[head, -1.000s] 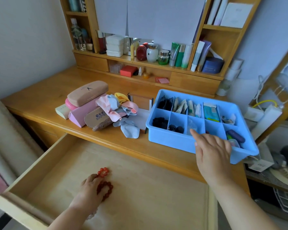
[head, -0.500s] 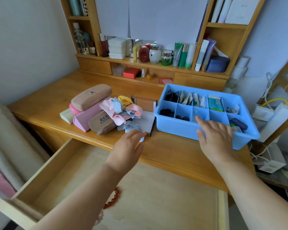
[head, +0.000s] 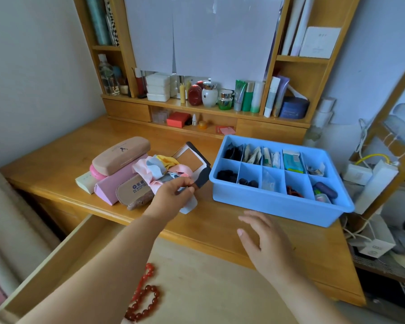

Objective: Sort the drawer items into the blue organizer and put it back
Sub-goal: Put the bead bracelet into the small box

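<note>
Left hand (head: 171, 195) pinched the mirror (head: 192, 160) at its dark frame — stiff, fragile | right hand (head: 264, 239) spread at 5 o'clock — you'd want its edges.

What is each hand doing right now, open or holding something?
Left hand: grips the black-framed mirror, tilted up off the desk.
Right hand: open, fingers spread, holding nothing, in front of the blue organizer.
</note>
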A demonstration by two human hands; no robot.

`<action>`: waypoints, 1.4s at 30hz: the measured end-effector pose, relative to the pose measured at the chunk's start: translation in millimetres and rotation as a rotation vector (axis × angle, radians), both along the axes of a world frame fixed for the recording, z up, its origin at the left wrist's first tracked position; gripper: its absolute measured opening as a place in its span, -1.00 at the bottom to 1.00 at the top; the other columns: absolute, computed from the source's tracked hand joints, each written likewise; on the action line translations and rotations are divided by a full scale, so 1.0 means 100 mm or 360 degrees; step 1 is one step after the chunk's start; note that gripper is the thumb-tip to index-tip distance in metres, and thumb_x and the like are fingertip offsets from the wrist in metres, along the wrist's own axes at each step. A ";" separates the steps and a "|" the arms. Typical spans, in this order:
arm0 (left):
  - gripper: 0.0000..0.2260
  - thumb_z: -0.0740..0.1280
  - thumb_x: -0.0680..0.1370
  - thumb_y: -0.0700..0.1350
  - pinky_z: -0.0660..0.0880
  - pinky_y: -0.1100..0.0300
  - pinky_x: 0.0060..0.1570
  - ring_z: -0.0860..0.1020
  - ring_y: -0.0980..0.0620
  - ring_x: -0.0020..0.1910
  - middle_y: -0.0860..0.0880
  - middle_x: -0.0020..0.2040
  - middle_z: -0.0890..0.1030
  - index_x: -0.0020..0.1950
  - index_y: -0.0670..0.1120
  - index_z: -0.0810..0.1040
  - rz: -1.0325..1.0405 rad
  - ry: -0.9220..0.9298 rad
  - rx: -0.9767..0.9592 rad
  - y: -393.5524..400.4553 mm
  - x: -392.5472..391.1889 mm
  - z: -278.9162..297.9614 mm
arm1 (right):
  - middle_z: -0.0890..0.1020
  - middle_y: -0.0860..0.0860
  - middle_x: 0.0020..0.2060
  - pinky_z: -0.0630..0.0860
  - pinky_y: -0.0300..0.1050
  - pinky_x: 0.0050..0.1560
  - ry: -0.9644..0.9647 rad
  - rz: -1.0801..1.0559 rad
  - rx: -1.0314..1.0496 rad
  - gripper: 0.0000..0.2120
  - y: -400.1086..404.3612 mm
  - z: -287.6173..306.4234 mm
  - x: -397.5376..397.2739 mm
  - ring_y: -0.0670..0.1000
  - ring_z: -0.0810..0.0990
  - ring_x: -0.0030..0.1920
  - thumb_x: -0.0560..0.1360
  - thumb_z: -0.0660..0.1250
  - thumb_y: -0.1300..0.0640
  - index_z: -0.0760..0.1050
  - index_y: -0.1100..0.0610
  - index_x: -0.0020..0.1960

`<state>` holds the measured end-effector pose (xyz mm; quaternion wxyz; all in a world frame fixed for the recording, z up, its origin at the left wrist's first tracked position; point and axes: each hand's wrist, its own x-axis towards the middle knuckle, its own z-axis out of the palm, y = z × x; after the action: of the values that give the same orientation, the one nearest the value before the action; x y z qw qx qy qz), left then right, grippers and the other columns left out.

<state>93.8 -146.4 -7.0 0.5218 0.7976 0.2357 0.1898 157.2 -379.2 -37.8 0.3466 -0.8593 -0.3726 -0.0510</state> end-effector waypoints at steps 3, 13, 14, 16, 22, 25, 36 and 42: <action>-0.88 0.24 0.61 -0.18 0.52 0.41 -0.20 0.54 0.09 -0.21 -0.02 -0.17 0.56 -0.07 -0.04 0.55 -0.0022 -0.0014 -0.0263 0.00 -0.15 0.01 | 0.64 -0.22 -0.09 0.52 -0.25 0.05 0.0750 0.0031 0.0182 -0.83 0.30 0.28 0.00 -0.25 0.59 -0.06 0.54 0.28 -0.02 0.53 -0.12 0.11; -0.87 0.22 0.58 -0.36 0.56 0.18 0.00 0.65 -0.04 -0.10 -0.28 -0.03 0.58 0.09 -0.34 0.48 -0.0209 -0.0369 -0.0359 -0.24 -0.42 -0.13 | 0.56 -0.10 0.00 0.61 -0.17 -0.28 0.1446 -0.0075 0.0214 -0.46 1.29 0.47 -0.06 -0.08 0.58 -0.08 0.36 0.33 -0.30 0.35 -0.10 0.26; -0.87 0.22 0.57 -0.39 0.56 0.18 0.01 0.65 0.01 -0.11 -0.25 -0.03 0.57 0.08 -0.35 0.50 -0.0245 -0.0342 -0.0263 -0.23 -0.41 -0.12 | 0.57 -0.10 -0.12 0.55 -0.20 -0.35 0.1349 -0.0148 0.0202 -0.60 1.35 0.48 -0.06 -0.10 0.57 -0.17 0.39 0.33 -0.22 0.39 -0.07 0.14; -0.84 0.24 0.52 -0.46 0.53 0.32 0.00 0.62 0.17 -0.15 -0.18 -0.06 0.58 0.04 -0.33 0.54 -0.0259 -0.0269 -0.0101 -0.17 -0.37 -0.12 | 0.55 -0.04 -0.29 0.49 -0.19 -0.40 0.1094 -0.0312 0.0179 -0.83 1.40 0.45 -0.05 -0.03 0.60 -0.29 0.45 0.28 -0.05 0.45 0.03 -0.07; -0.62 0.20 0.45 -0.43 0.50 0.30 0.01 0.59 0.14 -0.07 0.03 -0.11 0.64 -0.10 0.02 0.62 -0.0005 -0.0064 0.0258 0.11 -0.24 -0.16 | 0.50 0.04 -0.39 0.48 -0.16 -0.45 0.0900 -0.0497 0.0616 -0.84 1.32 0.39 -0.17 0.14 0.62 -0.33 0.47 0.22 0.18 0.34 0.10 -0.28; -0.61 0.20 0.48 -0.44 0.49 0.34 -0.05 0.61 0.18 -0.13 0.08 -0.18 0.64 -0.15 0.07 0.58 0.0070 -0.0155 0.0227 0.25 -0.19 -0.16 | 0.53 0.02 -0.38 0.33 -0.35 -0.59 0.0924 -0.0576 0.0754 -0.89 1.14 0.29 -0.19 0.03 0.62 -0.45 0.46 0.23 0.24 0.38 0.11 -0.23; -0.73 0.21 0.58 -0.27 0.47 0.37 -0.32 0.51 0.14 -0.41 0.08 0.05 0.61 0.15 0.00 0.58 -0.0103 0.0187 0.0341 -0.03 -0.14 -0.10 | 0.60 -0.03 -0.35 0.31 -0.24 -0.57 0.1607 -0.0478 0.0611 -0.87 0.13 0.15 -0.10 -0.06 0.38 -0.60 0.44 0.28 0.27 0.51 0.10 -0.06; -0.82 0.34 0.55 -0.07 0.47 0.43 -0.13 0.57 0.18 -0.15 0.14 -0.13 0.60 0.14 0.02 0.58 -0.0274 0.0082 0.0107 -0.84 -0.36 -0.21 | 0.61 0.06 -0.20 0.36 -0.24 -0.53 0.1553 -0.0627 0.0435 -0.74 -0.27 -0.04 -0.16 -0.07 0.43 -0.58 0.45 0.27 0.23 0.45 0.08 0.13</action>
<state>57.4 -230.9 -27.9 0.5028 0.8366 0.1733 0.1314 141.7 -405.8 -42.0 0.5718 -0.7839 0.0096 0.2418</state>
